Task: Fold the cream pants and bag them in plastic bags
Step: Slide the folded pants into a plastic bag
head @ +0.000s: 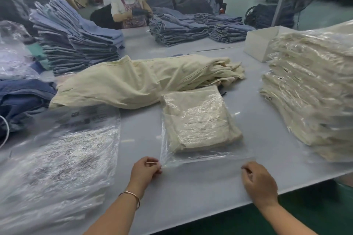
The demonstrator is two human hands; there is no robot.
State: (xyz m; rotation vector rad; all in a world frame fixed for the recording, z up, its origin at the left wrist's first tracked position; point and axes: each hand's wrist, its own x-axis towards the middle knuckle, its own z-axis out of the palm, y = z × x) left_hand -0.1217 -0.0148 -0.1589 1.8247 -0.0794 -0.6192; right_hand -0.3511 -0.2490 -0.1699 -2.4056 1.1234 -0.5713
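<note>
Folded cream pants are lying inside a clear plastic bag on the grey table — the left hand and right hand are each pinching a corner of the bag's open flap, near the table's front edge. Unfolded cream pants are lying behind.

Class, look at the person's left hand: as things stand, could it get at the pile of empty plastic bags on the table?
Probably yes. The left hand is pinching the near flap of the bagged cream pants, but the pile of empty plastic bags lies right beside it on the table with nothing between them.
</note>
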